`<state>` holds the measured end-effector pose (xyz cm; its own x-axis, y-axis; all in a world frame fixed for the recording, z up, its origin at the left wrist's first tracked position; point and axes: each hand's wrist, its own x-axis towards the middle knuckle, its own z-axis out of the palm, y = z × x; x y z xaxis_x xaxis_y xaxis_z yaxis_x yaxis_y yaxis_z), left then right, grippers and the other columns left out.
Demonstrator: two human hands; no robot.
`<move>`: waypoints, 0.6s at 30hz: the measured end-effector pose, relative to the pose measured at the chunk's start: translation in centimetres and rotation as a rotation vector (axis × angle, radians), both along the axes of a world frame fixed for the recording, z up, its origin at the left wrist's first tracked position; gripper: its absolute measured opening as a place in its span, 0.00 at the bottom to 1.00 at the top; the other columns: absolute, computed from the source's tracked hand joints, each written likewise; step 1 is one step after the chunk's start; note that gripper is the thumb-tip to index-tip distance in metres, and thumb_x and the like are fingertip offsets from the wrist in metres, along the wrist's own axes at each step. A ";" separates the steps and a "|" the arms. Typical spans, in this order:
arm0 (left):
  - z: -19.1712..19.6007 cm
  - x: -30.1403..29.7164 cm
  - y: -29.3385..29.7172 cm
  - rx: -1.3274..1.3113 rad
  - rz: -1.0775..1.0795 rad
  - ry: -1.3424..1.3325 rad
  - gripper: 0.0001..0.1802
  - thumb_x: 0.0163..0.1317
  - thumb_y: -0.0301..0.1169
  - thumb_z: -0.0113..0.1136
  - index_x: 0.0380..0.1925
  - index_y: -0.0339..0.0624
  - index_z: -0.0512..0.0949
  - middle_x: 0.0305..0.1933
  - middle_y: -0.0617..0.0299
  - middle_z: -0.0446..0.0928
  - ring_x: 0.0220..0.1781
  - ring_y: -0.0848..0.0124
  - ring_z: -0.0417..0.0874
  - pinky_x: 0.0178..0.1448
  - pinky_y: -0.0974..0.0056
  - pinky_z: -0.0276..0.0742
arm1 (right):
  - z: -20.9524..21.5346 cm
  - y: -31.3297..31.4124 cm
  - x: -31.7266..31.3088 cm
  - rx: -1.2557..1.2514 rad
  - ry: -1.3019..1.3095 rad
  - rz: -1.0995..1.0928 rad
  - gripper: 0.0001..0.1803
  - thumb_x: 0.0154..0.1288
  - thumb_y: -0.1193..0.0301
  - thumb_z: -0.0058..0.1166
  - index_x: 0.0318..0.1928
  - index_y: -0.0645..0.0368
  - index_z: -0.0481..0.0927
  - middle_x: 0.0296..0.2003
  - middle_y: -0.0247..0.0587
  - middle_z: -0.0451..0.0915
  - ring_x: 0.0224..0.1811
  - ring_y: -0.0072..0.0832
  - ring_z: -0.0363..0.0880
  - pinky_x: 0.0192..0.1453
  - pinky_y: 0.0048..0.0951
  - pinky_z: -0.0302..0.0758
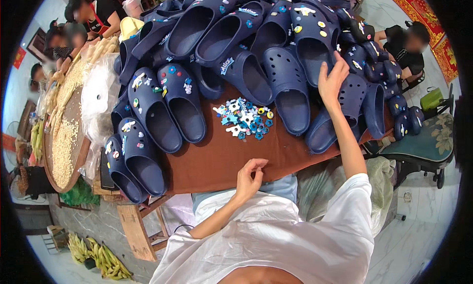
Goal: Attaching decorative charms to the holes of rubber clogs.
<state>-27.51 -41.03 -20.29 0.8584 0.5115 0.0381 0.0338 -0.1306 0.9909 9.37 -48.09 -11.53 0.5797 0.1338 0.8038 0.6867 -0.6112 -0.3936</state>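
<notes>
My right hand (333, 83) reaches over the pile with its fingers apart and nothing in it. Its thumb is by the rim of a navy clog (306, 25) decorated with white, yellow and blue charms; whether they touch I cannot tell. Below that wrist lies a plain holed navy clog (353, 94). My left hand (250, 178) is loosely curled at the table's near edge, thumb a little apart from the fingers, with nothing visible in it. Beyond it, loose charms (244, 119) in blue, white and yellow form a small heap. A plain clog (286, 82) stands right of this heap.
Decorated clogs (160, 109) line the left of the brown tablecloth (212, 168), and more are heaped behind. A round tray (49, 151) with pale kernels and a plastic bag (96, 99) stand left. Several people sit beyond. A green chair (421, 141) is at right.
</notes>
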 end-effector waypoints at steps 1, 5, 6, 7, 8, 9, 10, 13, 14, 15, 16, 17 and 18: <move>0.0 -0.3 0.2 0.015 0.028 -0.001 0.15 0.64 0.18 0.51 0.47 0.35 0.82 0.46 0.53 0.84 0.46 0.64 0.87 0.53 0.63 0.81 | 1.1 0.0 -2.1 -0.043 -0.020 0.087 0.25 0.68 0.72 0.55 0.64 0.65 0.70 0.56 0.56 0.73 0.63 0.51 0.66 0.72 0.47 0.59; -1.3 -0.9 0.9 0.014 0.068 0.041 0.13 0.66 0.18 0.51 0.46 0.36 0.82 0.45 0.55 0.84 0.44 0.67 0.85 0.50 0.64 0.80 | 1.4 0.0 -8.7 -0.351 0.077 0.329 0.23 0.65 0.67 0.60 0.59 0.61 0.76 0.56 0.51 0.73 0.59 0.47 0.70 0.63 0.46 0.67; -1.7 -1.0 0.9 -0.031 0.061 0.061 0.12 0.67 0.18 0.51 0.46 0.36 0.82 0.46 0.57 0.85 0.45 0.70 0.84 0.52 0.65 0.80 | 1.1 0.1 -9.7 -0.441 0.107 0.334 0.26 0.65 0.65 0.62 0.61 0.60 0.75 0.57 0.50 0.73 0.58 0.47 0.71 0.63 0.45 0.67; -1.3 -0.9 1.1 0.013 0.052 0.063 0.12 0.67 0.18 0.51 0.46 0.35 0.82 0.44 0.57 0.84 0.43 0.71 0.83 0.50 0.65 0.80 | 0.4 0.0 -10.0 -0.510 0.081 0.291 0.30 0.62 0.65 0.65 0.64 0.59 0.73 0.57 0.49 0.72 0.58 0.48 0.72 0.61 0.45 0.69; -1.1 -0.9 1.1 0.005 0.061 0.072 0.12 0.67 0.18 0.51 0.46 0.35 0.82 0.44 0.57 0.84 0.43 0.71 0.83 0.50 0.65 0.80 | 0.0 -0.1 -9.8 -0.516 0.088 0.302 0.30 0.62 0.65 0.65 0.64 0.59 0.73 0.57 0.49 0.72 0.58 0.48 0.72 0.61 0.45 0.69; -1.0 -0.8 0.9 0.020 0.056 0.051 0.13 0.67 0.17 0.51 0.46 0.36 0.82 0.44 0.57 0.84 0.43 0.70 0.83 0.49 0.65 0.80 | -0.4 -0.2 -9.3 -0.520 0.098 0.284 0.31 0.62 0.66 0.65 0.64 0.58 0.72 0.57 0.49 0.72 0.58 0.49 0.72 0.60 0.46 0.71; -0.9 -0.7 1.0 0.039 0.047 0.026 0.13 0.67 0.17 0.51 0.45 0.36 0.82 0.44 0.56 0.84 0.42 0.69 0.84 0.49 0.65 0.80 | -0.7 -0.1 -8.8 -0.522 0.103 0.262 0.32 0.62 0.68 0.65 0.65 0.57 0.71 0.57 0.49 0.72 0.57 0.50 0.73 0.59 0.46 0.73; -1.4 -0.8 1.1 0.078 0.059 -0.008 0.13 0.66 0.17 0.51 0.45 0.37 0.83 0.43 0.56 0.84 0.42 0.68 0.84 0.47 0.65 0.79 | -1.6 0.3 -7.9 -0.465 0.168 0.211 0.30 0.61 0.78 0.57 0.65 0.54 0.73 0.56 0.48 0.72 0.57 0.48 0.74 0.59 0.44 0.76; -1.7 -0.9 1.0 0.097 0.060 -0.020 0.13 0.65 0.17 0.51 0.44 0.37 0.83 0.42 0.56 0.84 0.42 0.67 0.84 0.47 0.65 0.79 | -1.7 0.4 -7.9 -0.452 0.199 0.202 0.31 0.60 0.82 0.53 0.66 0.53 0.72 0.56 0.48 0.73 0.58 0.48 0.74 0.61 0.44 0.75; -1.9 -1.2 1.0 0.093 0.076 -0.019 0.13 0.65 0.17 0.51 0.44 0.37 0.83 0.42 0.56 0.84 0.42 0.67 0.84 0.47 0.65 0.79 | -2.0 0.6 -8.0 -0.458 0.195 0.217 0.31 0.60 0.82 0.53 0.66 0.53 0.72 0.56 0.48 0.73 0.58 0.48 0.74 0.61 0.44 0.75; -2.0 -1.2 1.0 0.138 0.063 -0.029 0.14 0.64 0.16 0.51 0.44 0.37 0.83 0.41 0.56 0.83 0.41 0.67 0.84 0.45 0.65 0.79 | -2.2 0.8 -8.1 -0.443 0.182 0.190 0.32 0.59 0.84 0.50 0.66 0.54 0.72 0.56 0.48 0.73 0.59 0.47 0.73 0.62 0.44 0.74; -2.1 -1.2 1.1 0.182 0.050 -0.038 0.14 0.64 0.16 0.51 0.44 0.38 0.83 0.40 0.56 0.83 0.41 0.68 0.84 0.44 0.65 0.79 | -2.4 0.9 -8.2 -0.428 0.170 0.162 0.33 0.57 0.86 0.47 0.66 0.54 0.73 0.55 0.48 0.73 0.59 0.47 0.73 0.63 0.43 0.73; -2.2 -1.1 1.1 0.178 0.059 -0.040 0.14 0.64 0.16 0.51 0.44 0.38 0.83 0.40 0.56 0.83 0.41 0.68 0.84 0.44 0.65 0.79 | -2.4 1.0 -8.3 -0.432 0.165 0.169 0.33 0.57 0.86 0.47 0.66 0.54 0.73 0.55 0.48 0.73 0.59 0.47 0.73 0.63 0.43 0.73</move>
<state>-28.63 -39.89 -22.50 0.8233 0.5428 0.1660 0.0078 -0.3032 0.9529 1.09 -47.10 -13.89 0.6359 0.5383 0.5531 0.7404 -0.6278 -0.2403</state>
